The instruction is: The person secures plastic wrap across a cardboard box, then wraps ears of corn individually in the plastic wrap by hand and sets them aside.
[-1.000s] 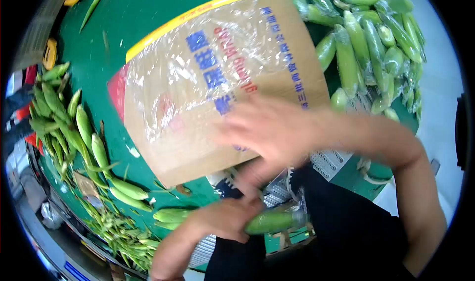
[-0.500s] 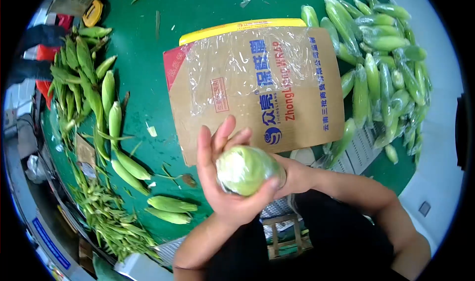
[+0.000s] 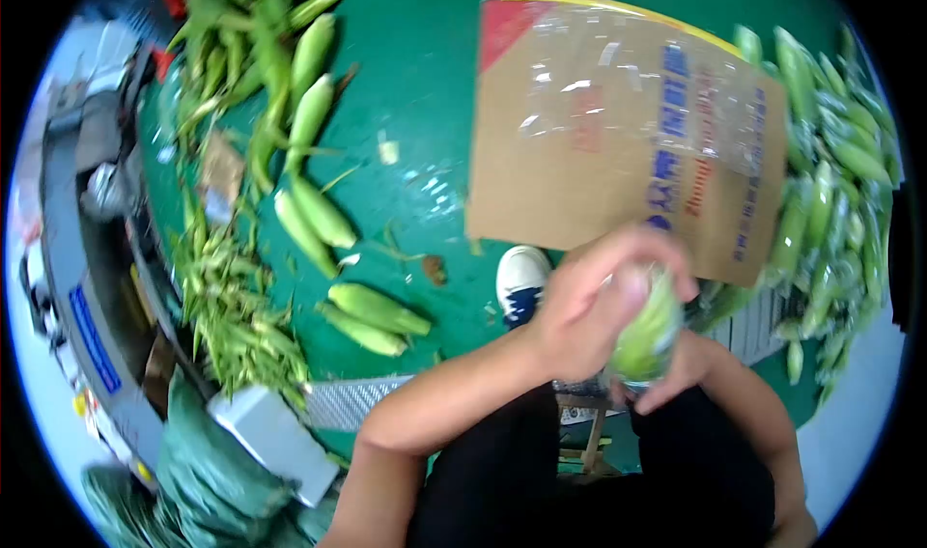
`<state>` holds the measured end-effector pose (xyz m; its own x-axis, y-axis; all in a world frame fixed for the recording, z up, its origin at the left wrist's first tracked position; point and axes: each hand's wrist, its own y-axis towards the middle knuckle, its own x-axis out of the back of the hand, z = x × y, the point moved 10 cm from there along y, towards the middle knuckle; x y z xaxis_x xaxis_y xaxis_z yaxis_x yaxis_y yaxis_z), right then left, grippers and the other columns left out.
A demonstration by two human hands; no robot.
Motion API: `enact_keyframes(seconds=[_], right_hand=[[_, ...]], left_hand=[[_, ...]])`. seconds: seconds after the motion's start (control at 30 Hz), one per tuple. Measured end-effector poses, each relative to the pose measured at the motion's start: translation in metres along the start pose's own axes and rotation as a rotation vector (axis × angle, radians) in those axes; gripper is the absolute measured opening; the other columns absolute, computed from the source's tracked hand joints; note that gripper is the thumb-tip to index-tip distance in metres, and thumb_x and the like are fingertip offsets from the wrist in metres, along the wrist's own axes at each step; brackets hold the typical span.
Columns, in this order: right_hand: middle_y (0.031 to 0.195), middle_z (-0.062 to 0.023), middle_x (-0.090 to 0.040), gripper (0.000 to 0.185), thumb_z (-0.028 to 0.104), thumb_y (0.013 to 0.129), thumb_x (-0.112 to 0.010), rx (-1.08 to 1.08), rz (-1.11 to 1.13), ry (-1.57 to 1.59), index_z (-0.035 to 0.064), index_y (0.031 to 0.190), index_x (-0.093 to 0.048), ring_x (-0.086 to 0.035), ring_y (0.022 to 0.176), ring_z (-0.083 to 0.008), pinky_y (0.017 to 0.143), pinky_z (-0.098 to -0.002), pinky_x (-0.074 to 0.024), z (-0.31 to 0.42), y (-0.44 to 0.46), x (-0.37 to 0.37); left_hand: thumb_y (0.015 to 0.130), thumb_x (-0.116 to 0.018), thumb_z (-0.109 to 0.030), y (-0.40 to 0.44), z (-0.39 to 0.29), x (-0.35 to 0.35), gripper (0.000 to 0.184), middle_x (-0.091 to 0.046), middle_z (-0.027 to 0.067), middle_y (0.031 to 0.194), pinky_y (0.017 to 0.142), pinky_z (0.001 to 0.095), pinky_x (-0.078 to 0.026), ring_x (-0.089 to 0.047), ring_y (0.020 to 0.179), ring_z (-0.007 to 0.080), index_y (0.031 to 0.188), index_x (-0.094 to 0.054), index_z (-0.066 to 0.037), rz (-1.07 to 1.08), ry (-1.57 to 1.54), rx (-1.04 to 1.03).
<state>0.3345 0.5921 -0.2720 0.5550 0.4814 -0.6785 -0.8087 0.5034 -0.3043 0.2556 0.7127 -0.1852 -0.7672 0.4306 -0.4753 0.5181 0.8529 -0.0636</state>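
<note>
A green corn cob (image 3: 647,337) in clear film is between my two hands, low at centre right. My left hand (image 3: 601,297) wraps round its upper end, fingers curled over it. Lower down, my right hand (image 3: 681,366) grips the other end, partly hidden behind the cob. Just beyond my hands lies the cardboard box (image 3: 570,186) with blue and red print and loose film on top. Many wrapped cobs (image 3: 850,152) are heaped to the right of the box.
Unwrapped cobs (image 3: 375,309) lie on the green surface (image 3: 406,84) at the left. Husk scraps (image 3: 237,321) are piled beyond them. Green sacks (image 3: 208,471) and a pale box (image 3: 270,437) stand at lower left. My shoe (image 3: 522,276) shows below the cardboard.
The view has swung left, so the cardboard box appears farther right. The wrapped cob has been turned from end-on to slanting upright, and both hands have shifted right with it.
</note>
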Motion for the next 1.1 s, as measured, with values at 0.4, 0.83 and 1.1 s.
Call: enact_keyframes(seconds=[0.4, 0.83, 1.1], right_hand=[[0.154, -0.0214, -0.049, 0.055, 0.024, 0.108, -0.056, 1.089, -1.528, 0.388, -0.0033, 0.152, -0.039, -0.043, 0.146, -0.0329, 0.122, -0.0452, -0.0377, 0.097, -0.359, 0.311], [0.083, -0.017, -0.07, 0.051, 0.052, 0.097, -0.065, -0.374, -1.47, -1.068, 0.0013, 0.087, -0.069, -0.069, 0.08, -0.034, 0.07, -0.0433, -0.0518, 0.174, -0.109, 0.198], [0.084, -0.0121, -0.067, 0.025, 0.026, 0.098, -0.058, 0.545, -1.345, -0.15, 0.0017, 0.099, -0.067, -0.065, 0.076, -0.024, 0.069, -0.0363, -0.0484, 0.136, -0.133, 0.239]], left_hand=[[0.072, -0.073, -0.081, -0.434, 0.144, 0.379, 0.107, -0.06, 0.0308, 0.133, 0.105, 0.0507, -0.049, -0.063, 0.119, 0.0432, 0.129, -0.059, 0.009, -1.646, 1.148, 1.22], [0.073, -0.078, 0.003, 0.011, -0.068, 0.139, 0.081, -0.061, 0.0165, 0.126, 0.102, 0.0433, -0.05, -0.06, 0.119, 0.0305, 0.145, -0.042, 0.001, -0.712, 1.093, -0.244], [0.072, -0.083, -0.011, 0.187, 0.029, 0.029, 0.067, -0.064, 0.0152, 0.128, 0.1, 0.0461, -0.051, -0.06, 0.12, 0.0388, 0.135, -0.059, -0.012, 0.091, 1.671, 0.124]])
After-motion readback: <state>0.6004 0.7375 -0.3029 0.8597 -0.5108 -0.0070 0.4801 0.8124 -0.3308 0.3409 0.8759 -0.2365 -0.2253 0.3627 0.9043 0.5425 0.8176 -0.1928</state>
